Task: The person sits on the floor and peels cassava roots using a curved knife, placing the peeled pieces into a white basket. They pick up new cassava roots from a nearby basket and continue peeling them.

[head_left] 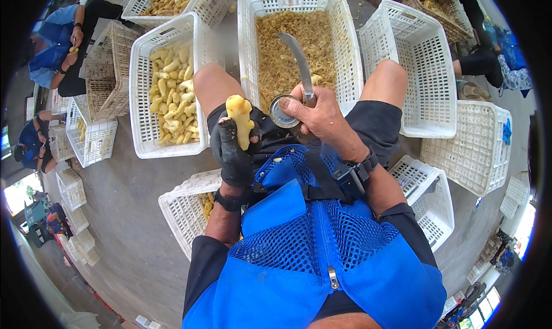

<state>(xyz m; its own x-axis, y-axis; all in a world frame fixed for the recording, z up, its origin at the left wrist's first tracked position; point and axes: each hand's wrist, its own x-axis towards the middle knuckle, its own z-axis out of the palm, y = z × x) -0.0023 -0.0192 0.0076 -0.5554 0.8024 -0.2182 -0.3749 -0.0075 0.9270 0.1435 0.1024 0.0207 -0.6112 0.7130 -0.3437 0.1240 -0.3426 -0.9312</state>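
My left hand (232, 156), in a black glove, is closed round a pale, mostly peeled ginger root (241, 122) held upright over my lap. A little to its right, my bare right hand (329, 121) grips a curved knife (300, 60), its blade pointing up and away from me. The same hand holds a round metal lid (282, 115) under the thumb, facing the ginger. The two hands are apart. Beyond them, between my knees, a white plastic crate (248, 47) holds brown peelings (287, 38).
At my left knee a white crate (138, 110) contains many peeled ginger roots (172, 99). Another crate (178, 214) stands by my left elbow. On my right are a white crate (428, 93) and stacked crates (466, 156). Other people (54, 38) sit at the left and right edges.
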